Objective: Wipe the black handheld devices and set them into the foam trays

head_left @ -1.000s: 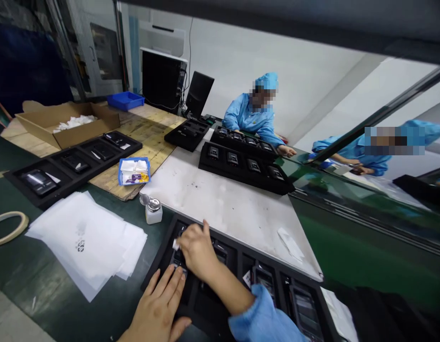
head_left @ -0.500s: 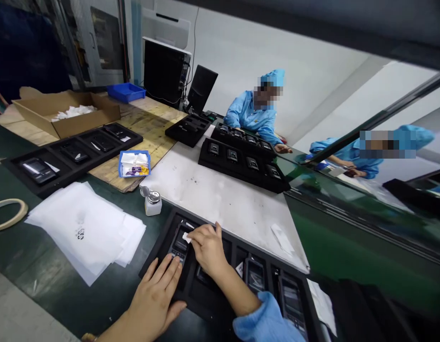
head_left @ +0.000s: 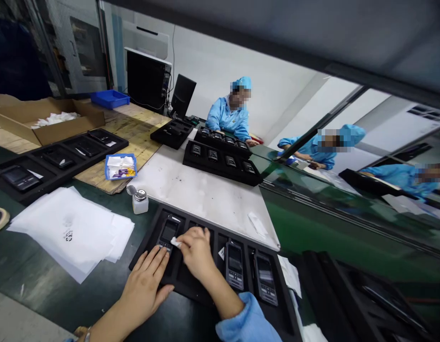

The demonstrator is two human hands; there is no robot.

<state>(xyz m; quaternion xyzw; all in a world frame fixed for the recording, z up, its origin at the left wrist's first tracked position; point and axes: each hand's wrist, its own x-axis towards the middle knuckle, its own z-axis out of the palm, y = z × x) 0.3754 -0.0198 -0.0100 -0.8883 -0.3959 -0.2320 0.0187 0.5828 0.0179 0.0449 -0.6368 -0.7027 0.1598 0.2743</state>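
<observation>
A black handheld device with a screen and keys [head_left: 169, 231] lies in the left compartment of a black foam tray [head_left: 214, 240]. My left hand [head_left: 148, 275] rests flat over its lower end, fingers stretched out. In my right hand [head_left: 196, 251], a small white wipe [head_left: 175, 242] is pinched between thumb and fingers, at the device's right edge beside the screen. Two similar devices sit farther right in the same tray, one a grey-framed handheld device [head_left: 235, 265]. My right forearm and hand hide most of the compartment between.
White sheets [head_left: 70, 228] lie to the left, near a pump bottle [head_left: 140, 201]. Behind are a blue box of wipes [head_left: 120, 166], a cardboard box [head_left: 45, 118] and another device tray [head_left: 63, 159]. Co-workers in blue [head_left: 229, 114] sit beyond more foam trays [head_left: 221, 164].
The view has swung to the right, so the scene sits farther left. The wipe has moved from the device's screen to its right edge; my left hand stays on the device.
</observation>
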